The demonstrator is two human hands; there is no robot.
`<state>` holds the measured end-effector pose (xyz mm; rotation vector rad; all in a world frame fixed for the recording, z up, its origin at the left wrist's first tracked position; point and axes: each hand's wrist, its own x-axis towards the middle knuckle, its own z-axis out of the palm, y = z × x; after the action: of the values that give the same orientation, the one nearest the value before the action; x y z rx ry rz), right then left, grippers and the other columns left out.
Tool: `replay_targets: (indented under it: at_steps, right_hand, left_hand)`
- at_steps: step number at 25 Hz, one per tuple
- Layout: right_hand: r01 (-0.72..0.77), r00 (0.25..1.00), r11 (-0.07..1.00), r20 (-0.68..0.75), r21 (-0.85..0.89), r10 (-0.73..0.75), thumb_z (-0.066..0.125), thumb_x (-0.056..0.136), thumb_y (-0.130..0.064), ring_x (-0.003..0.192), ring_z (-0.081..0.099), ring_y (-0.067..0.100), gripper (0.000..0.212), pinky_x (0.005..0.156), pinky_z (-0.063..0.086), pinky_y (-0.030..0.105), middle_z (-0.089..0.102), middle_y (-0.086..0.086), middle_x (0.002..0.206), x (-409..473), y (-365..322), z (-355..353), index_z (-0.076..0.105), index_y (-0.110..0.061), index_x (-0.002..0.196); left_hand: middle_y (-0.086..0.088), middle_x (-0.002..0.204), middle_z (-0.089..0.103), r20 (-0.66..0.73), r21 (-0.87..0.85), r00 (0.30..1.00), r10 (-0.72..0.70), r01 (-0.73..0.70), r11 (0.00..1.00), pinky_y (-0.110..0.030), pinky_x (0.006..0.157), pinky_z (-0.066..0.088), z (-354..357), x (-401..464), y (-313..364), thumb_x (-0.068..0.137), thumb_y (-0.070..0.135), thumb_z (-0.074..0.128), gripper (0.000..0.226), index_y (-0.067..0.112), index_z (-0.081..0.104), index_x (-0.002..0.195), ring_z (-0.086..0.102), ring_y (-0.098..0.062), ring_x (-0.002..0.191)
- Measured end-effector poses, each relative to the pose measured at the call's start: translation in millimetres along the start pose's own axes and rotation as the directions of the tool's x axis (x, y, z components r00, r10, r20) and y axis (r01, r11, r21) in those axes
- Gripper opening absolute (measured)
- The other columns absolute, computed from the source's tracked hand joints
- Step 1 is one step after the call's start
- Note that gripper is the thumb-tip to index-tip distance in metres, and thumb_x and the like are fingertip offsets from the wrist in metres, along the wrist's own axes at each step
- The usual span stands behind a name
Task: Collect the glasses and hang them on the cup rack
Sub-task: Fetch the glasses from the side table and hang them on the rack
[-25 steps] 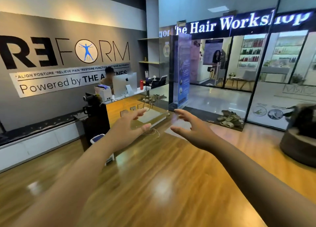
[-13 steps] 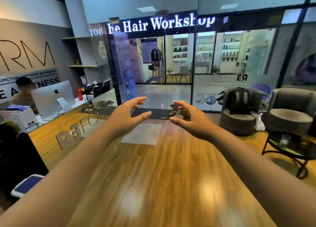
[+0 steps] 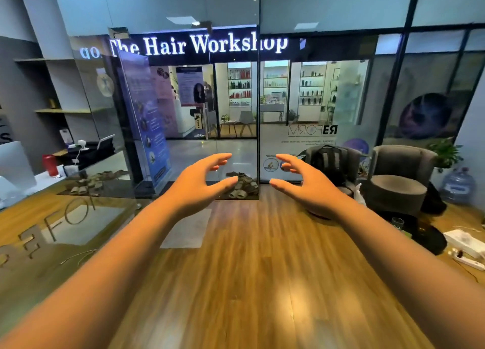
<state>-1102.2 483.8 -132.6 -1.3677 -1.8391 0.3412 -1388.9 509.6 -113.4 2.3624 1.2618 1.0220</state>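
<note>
Both my arms reach forward over a wooden floor. My left hand (image 3: 200, 182) is open, fingers spread and curved, holding nothing. My right hand (image 3: 301, 183) mirrors it, also open and empty. One clear glass (image 3: 397, 224) stands on a low dark round table (image 3: 422, 237) at the right, well beyond my right forearm. No cup rack is in view.
Two grey round armchairs (image 3: 399, 175) sit at the right, one with a black backpack (image 3: 329, 162). Glass doors (image 3: 236, 128) face me, with a pile of slippers (image 3: 242, 184) at their foot. A reception counter (image 3: 39, 212) runs along the left. A white power strip (image 3: 469, 260) lies on the floor at the right.
The view has swung to the right: the counter and monitor slid off to the left, and the armchairs and low table with the glass came closer. Both hands stay open and raised.
</note>
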Motion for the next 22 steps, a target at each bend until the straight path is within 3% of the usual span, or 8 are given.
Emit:
replay_targets:
  at_steps: [4,8,12,16,22]
  right_hand:
    - [0.015,1.000,0.998,0.023,-0.056,-0.013,0.068,0.092,-0.062,0.143,0.046,0.015,0.077,0.112,0.043,0.040,0.051,-0.003,0.157,53,49,-30,0.040,-0.038,0.159]
    - [-0.015,1.000,0.998,-0.001,-0.064,0.014,0.069,0.092,-0.062,0.141,0.048,0.014,0.076,0.113,0.044,0.041,0.052,-0.005,0.155,101,100,-43,0.040,-0.038,0.159]
    - [-0.034,0.999,0.998,-0.020,-0.054,0.033,0.070,0.093,-0.059,0.140,0.047,0.010,0.075,0.104,0.040,0.029,0.051,-0.005,0.157,142,145,-38,0.040,-0.039,0.158]
    - [-0.082,0.996,0.993,-0.042,-0.079,0.079,0.072,0.093,-0.056,0.130,0.042,-0.001,0.074,0.098,0.035,0.018,0.052,-0.006,0.155,198,187,-25,0.041,-0.038,0.158]
    - [-0.207,0.975,0.971,-0.113,-0.122,0.193,0.070,0.090,-0.062,0.139,0.043,0.005,0.077,0.107,0.038,0.029,0.051,-0.006,0.156,286,245,-23,0.037,-0.044,0.157]
  left_hand:
    - [0.014,0.149,0.055,-0.004,-0.045,1.000,0.025,-0.025,0.999,-0.029,0.106,0.038,43,79,-4,0.083,0.074,0.058,0.081,0.038,0.046,0.154,0.052,-0.006,0.134]
    - [0.012,0.152,0.054,0.026,-0.053,0.999,0.037,-0.036,0.998,-0.030,0.106,0.038,84,144,-23,0.089,0.066,0.062,0.075,0.037,0.045,0.155,0.051,-0.009,0.137]
    - [0.009,0.153,0.053,0.049,-0.067,0.998,0.050,-0.046,0.997,-0.031,0.109,0.038,115,207,-44,0.093,0.059,0.066,0.070,0.036,0.044,0.156,0.050,-0.011,0.139]
    - [0.011,0.153,0.054,0.072,-0.087,0.994,0.088,-0.082,0.993,-0.034,0.113,0.040,139,277,-83,0.090,0.064,0.065,0.073,0.037,0.045,0.155,0.049,-0.008,0.139]
    - [0.014,0.153,0.052,0.146,-0.159,0.977,0.153,-0.129,0.979,-0.026,0.110,0.040,165,390,-151,0.092,0.062,0.065,0.071,0.039,0.044,0.155,0.047,-0.001,0.134]
